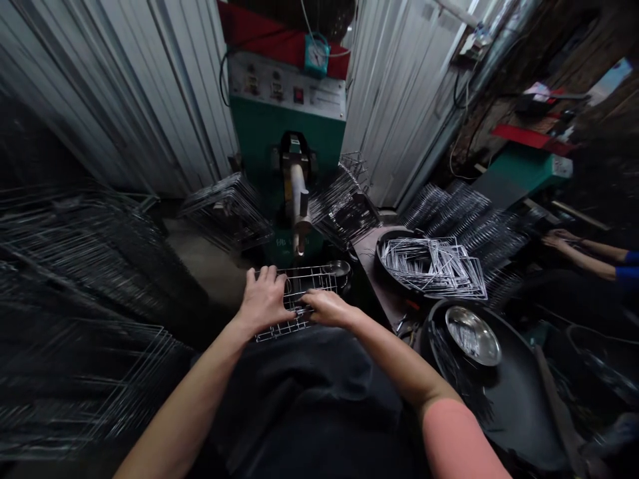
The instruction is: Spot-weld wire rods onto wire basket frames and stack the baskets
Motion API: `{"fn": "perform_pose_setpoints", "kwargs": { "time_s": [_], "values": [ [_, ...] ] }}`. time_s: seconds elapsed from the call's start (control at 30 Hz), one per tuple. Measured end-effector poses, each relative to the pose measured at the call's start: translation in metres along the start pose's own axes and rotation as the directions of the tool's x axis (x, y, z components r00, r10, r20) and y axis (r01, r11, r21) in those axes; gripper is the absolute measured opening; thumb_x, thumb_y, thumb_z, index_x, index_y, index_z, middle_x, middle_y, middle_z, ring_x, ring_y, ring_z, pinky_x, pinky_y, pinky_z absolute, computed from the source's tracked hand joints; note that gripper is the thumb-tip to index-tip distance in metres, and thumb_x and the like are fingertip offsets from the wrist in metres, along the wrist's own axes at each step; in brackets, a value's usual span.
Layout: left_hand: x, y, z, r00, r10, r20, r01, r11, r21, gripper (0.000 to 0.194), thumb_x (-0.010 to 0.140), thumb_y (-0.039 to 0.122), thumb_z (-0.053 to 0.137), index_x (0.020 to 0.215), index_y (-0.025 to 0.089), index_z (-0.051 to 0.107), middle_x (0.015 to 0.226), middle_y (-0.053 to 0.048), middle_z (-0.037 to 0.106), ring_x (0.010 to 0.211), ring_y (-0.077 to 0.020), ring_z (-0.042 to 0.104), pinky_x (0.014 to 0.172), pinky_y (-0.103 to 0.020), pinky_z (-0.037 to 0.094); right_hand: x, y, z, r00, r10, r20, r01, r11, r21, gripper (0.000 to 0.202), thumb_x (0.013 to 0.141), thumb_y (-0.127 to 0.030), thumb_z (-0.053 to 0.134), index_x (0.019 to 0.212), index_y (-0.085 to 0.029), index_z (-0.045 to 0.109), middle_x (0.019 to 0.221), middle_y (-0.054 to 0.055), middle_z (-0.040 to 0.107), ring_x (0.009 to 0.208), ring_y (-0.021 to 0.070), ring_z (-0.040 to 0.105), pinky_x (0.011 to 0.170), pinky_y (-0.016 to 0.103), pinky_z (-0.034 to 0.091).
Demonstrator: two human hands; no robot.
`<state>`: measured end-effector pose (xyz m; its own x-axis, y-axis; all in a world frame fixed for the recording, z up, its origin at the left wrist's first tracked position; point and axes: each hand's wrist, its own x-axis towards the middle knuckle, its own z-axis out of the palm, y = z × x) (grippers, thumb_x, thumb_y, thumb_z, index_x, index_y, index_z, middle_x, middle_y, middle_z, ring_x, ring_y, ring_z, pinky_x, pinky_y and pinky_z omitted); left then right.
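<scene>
The wire frame (294,324) is positioned in front of the person, just below the copper-coloured tip (298,245) of the green machine (254,126) as seen from the head view, with its near edge close to the dark cloth (309,399) over the lap; the left hand (264,299) is clamped on the left part of the frame, fingers laid over the far side and thumb extended toward the middle; the right hand (327,307) is at the middle and right part of the frame, fingers bent and drawn in at the crossing wires (whether they pinch a wire or a separate small piece cannot be told); a small metal bowl (339,268) is located just beyond the right end of the frame; the machine carries a control panel (324,100) with a red switch (298,96), and a teal gauge (317,56) is mounted above the panel; one stack of wire frames (227,213) stands to the left of the machine's arm and another stack (344,206) to its right; on the counter (367,249) at the right, a round black pan (382,266) holds a pile of bent wire pieces (432,263); nearer the person, a larger black basin (524,379) contains a shiny metal bowl (494,349); farther right, a co-worker's hand (562,238) extends from a blue sleeve (628,267); large stacks of wirework (74,266), partly blurred, occupy the left side.
</scene>
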<state>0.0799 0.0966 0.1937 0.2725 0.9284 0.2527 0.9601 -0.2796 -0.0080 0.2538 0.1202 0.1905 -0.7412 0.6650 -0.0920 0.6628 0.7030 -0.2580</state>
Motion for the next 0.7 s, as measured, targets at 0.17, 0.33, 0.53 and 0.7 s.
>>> {"fn": "perform_pose_setpoints", "kwargs": {
  "time_s": [0.17, 0.33, 0.53, 0.7],
  "values": [
    [0.004, -0.006, 0.000, 1.000, -0.003, -0.007, 0.003, 0.999, -0.043, 0.070, 0.054, 0.052, 0.065, 0.108, 0.008, 0.055, 0.113, -0.021, 0.051, 0.107, -0.0365, 0.044, 0.096, -0.053, 0.028, 0.003, -0.002, -0.003, 1.000, 0.026, -0.009, -0.027, 0.998, -0.064, 0.025, 0.082, -0.019, 0.056, 0.107, -0.019, 0.062, 0.102, 0.005, 0.064, 0.095, 0.0189, 0.060, 0.070, 0.025, 0.043],
    [0.014, -0.015, 0.006, 1.000, -0.005, -0.021, 0.003, 0.997, -0.078, 0.073, 0.051, 0.050, 0.068, 0.109, 0.009, 0.055, 0.117, -0.021, 0.051, 0.111, -0.0376, 0.043, 0.098, -0.053, 0.027, 0.012, 0.003, -0.004, 1.000, 0.007, -0.030, -0.009, 0.997, -0.077, 0.022, 0.083, -0.020, 0.055, 0.103, -0.021, 0.064, 0.100, 0.005, 0.065, 0.093, 0.0173, 0.060, 0.070, 0.024, 0.042],
    [0.028, -0.021, 0.010, 1.000, 0.011, -0.011, -0.013, 0.995, -0.102, 0.073, 0.050, 0.048, 0.068, 0.111, 0.012, 0.054, 0.120, -0.022, 0.050, 0.114, -0.0364, 0.043, 0.100, -0.052, 0.027, 0.020, 0.015, -0.007, 0.999, -0.006, -0.043, 0.002, 0.995, -0.098, 0.021, 0.081, -0.020, 0.055, 0.100, -0.022, 0.064, 0.096, 0.004, 0.066, 0.088, 0.0173, 0.061, 0.066, 0.024, 0.041],
    [0.031, -0.020, 0.011, 1.000, 0.006, -0.024, -0.009, 0.989, -0.148, 0.073, 0.051, 0.048, 0.068, 0.113, 0.013, 0.053, 0.122, -0.021, 0.050, 0.116, -0.0358, 0.042, 0.101, -0.052, 0.027, 0.017, 0.017, -0.015, 1.000, -0.016, -0.022, 0.014, 0.994, -0.107, 0.024, 0.080, -0.018, 0.053, 0.100, -0.023, 0.064, 0.096, 0.003, 0.066, 0.086, 0.0169, 0.061, 0.065, 0.024, 0.040]
  ]
}}
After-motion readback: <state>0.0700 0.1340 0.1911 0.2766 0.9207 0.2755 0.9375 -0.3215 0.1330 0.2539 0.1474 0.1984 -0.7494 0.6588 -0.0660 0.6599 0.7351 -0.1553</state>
